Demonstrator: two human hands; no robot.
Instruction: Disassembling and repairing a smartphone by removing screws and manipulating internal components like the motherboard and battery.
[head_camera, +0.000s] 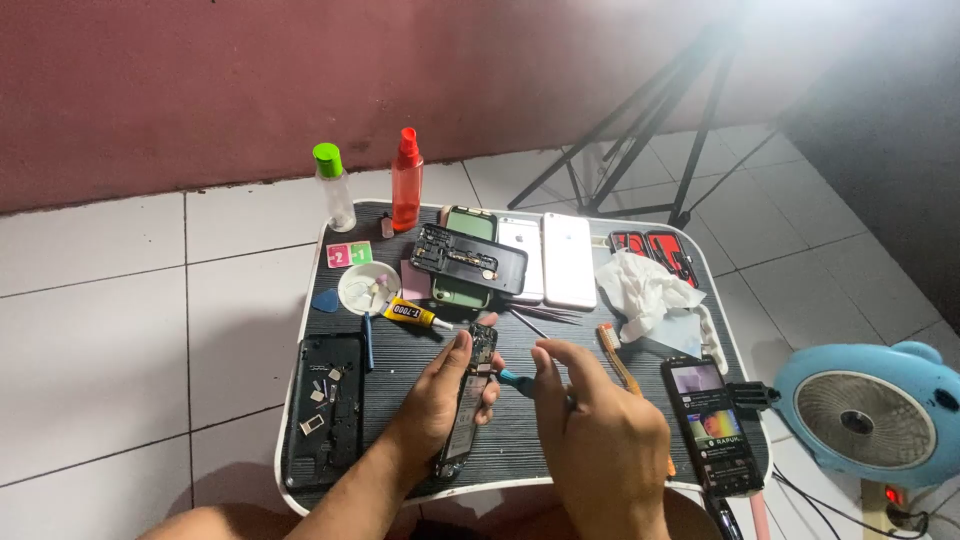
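My left hand (440, 395) grips an opened phone (470, 395) on its edge, its circuit board and battery exposed, above a small black ribbed table (400, 350). My right hand (600, 430) holds a thin tool with a teal handle (518, 381), its tip pointing at the middle of the phone. A black phone back cover (325, 410) with small loose parts lies to the left of my left hand.
At the back stand a clear bottle with a green cap (332, 186) and a red spray bottle (406, 180). Several phones and covers (520, 258), a glue tube (412, 314), a small white dish (368, 287), crumpled tissue (645, 290), a toothbrush (618, 355) and a lit phone (712, 425) share the table. A blue fan (865, 415) stands on the floor at right.
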